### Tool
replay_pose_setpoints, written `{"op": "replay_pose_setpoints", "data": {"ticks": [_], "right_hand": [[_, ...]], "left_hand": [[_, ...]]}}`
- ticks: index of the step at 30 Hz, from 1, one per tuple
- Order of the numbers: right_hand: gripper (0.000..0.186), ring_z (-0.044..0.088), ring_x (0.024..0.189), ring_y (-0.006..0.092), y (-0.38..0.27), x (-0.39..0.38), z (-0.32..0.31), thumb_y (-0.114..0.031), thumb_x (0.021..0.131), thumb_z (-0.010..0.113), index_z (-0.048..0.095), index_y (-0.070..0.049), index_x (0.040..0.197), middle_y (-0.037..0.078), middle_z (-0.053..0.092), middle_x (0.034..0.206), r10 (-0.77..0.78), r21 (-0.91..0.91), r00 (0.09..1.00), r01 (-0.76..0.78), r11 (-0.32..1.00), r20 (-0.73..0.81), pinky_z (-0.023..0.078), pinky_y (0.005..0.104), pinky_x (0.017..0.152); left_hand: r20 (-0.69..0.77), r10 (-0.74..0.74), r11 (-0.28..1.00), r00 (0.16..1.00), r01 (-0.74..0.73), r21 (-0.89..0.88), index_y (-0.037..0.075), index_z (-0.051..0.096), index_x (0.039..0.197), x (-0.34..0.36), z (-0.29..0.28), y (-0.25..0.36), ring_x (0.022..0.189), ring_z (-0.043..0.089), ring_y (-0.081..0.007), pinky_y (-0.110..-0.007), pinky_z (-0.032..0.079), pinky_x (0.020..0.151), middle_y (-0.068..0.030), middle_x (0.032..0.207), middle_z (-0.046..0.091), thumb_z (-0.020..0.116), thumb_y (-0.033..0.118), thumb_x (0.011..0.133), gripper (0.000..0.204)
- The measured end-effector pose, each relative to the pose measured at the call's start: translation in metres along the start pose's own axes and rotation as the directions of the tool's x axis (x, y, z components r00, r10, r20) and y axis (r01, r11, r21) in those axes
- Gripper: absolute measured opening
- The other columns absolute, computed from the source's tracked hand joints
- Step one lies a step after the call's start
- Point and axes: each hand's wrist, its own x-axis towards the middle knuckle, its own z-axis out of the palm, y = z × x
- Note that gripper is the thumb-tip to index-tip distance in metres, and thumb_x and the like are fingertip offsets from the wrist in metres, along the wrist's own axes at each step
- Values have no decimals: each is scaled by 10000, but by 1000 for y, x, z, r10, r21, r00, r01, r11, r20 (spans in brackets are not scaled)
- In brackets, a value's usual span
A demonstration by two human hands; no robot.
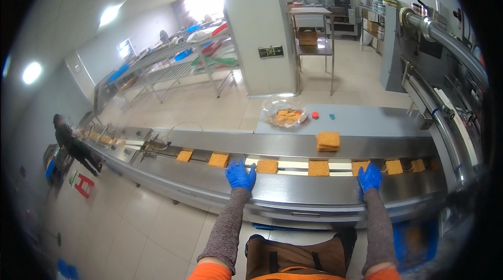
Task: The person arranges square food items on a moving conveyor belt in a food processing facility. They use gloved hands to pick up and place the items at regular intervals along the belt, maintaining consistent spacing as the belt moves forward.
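My left hand (240, 174) in a blue glove rests with fingers spread on the steel conveyor line (293, 192), beside a golden square slab (218, 159) and just left of another (267, 166). My right hand (370, 177), also blue-gloved, has its fingers apart at the near edge of a square (359, 165); whether it touches that piece is unclear. Other squares (318, 168) lie spaced along the line. A short stack of squares (328, 141) sits on the raised strip behind. Beyond it, a clear bag of pieces (285, 117) lies on a grey top.
A person (70, 141) stands at the line's far left, near a red stool (84, 185). Rollers (435, 112) rise at right; a blue crate (416, 246) sits below right. Behind are a pillar (251, 28), a steel trolley (314, 46), metal racks (173, 65), and small red and teal items (315, 115).
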Motion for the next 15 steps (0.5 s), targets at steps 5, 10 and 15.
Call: {"op": "replay_pose_setpoints", "data": {"ticks": [5, 10, 15], "right_hand": [[573, 635, 1009, 422, 22, 10, -23, -450, 851, 656, 625, 25, 1171, 264, 664, 1077, 69, 37, 991, -74, 997, 112, 512, 491, 885], [748, 536, 1189, 415, 27, 22, -20, -435, 800, 726, 495, 27, 1341, 272, 453, 1414, 84, 28, 996, -84, 996, 6, 460, 510, 971], [1012, 317, 1406, 439, 22, 56, -14, -467, 756, 775, 283, -21, 1520, 261, 241, 1573, -201, 64, 978, 204, 977, -54, 311, 515, 1146]], "left_hand": [[215, -162, 981, 963, 133, 141, 61, 404, 1480, 2, 4, 4, 1452, 194, -489, -628, 81, 1166, -311, 1541, 282, 515, 617, 901, 810], [81, 125, 990, 989, -119, -77, 20, 591, 1210, -8, 3, -7, 1046, 575, -373, -541, 387, 966, -210, 1037, 631, 648, 417, 851, 538], [-331, 164, 927, 929, -260, -272, -5, 649, 1131, -25, 9, 3, 967, 627, -365, -471, 498, 853, -194, 1032, 666, 726, 222, 821, 392]]}}
